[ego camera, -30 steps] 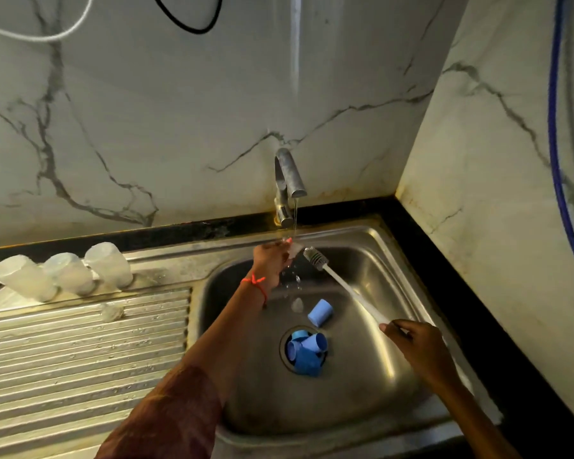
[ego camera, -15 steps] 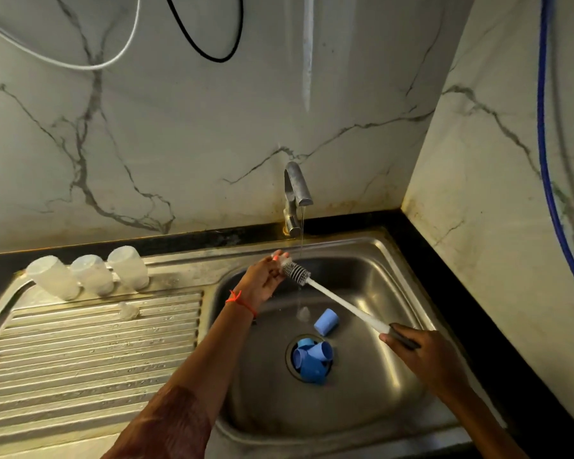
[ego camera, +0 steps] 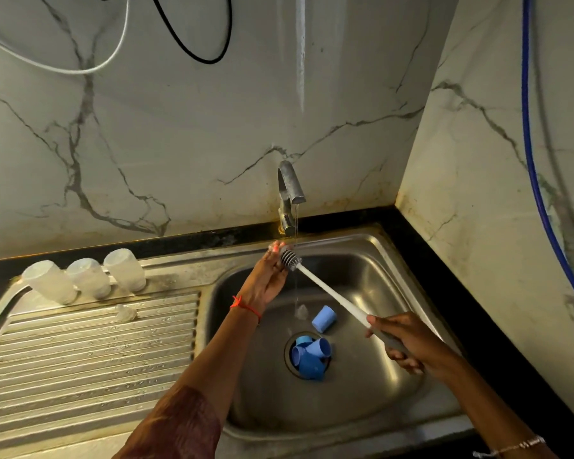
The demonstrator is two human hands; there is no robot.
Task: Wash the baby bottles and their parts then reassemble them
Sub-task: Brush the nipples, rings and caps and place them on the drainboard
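Where the ribbed drainboard [ego camera: 90, 352] meets the wall, three translucent bottles [ego camera: 88, 278] stand mouth-down in a row, just beside one another. One small clear teat [ego camera: 125, 313] lies on the ribs in front of them.

Over the far edge of the sink [ego camera: 388, 260], the left hand [ego camera: 267, 279] is raised with a red thread at the wrist. Its fingertips pinch a small pale part [ego camera: 281, 249] against the brush head; what that part is cannot be told.

One bottle brush [ego camera: 328, 294] hangs above the basin. It has a dark, ridged, rounded head and a slim white shaft that turns grey at the grip. Its long axis runs on a slant, with the head pointing up and left toward the tap [ego camera: 290, 190], just beside the thin stream, and the grip low and right.

On the basin floor lies one clear piece [ego camera: 301, 313], and just right of it one blue cap [ego camera: 323, 319] on its side. A cluster of blue caps [ego camera: 310, 357] sits in the drain, seemingly three.

The right hand [ego camera: 408, 346] is curled round the brush's grey grip.
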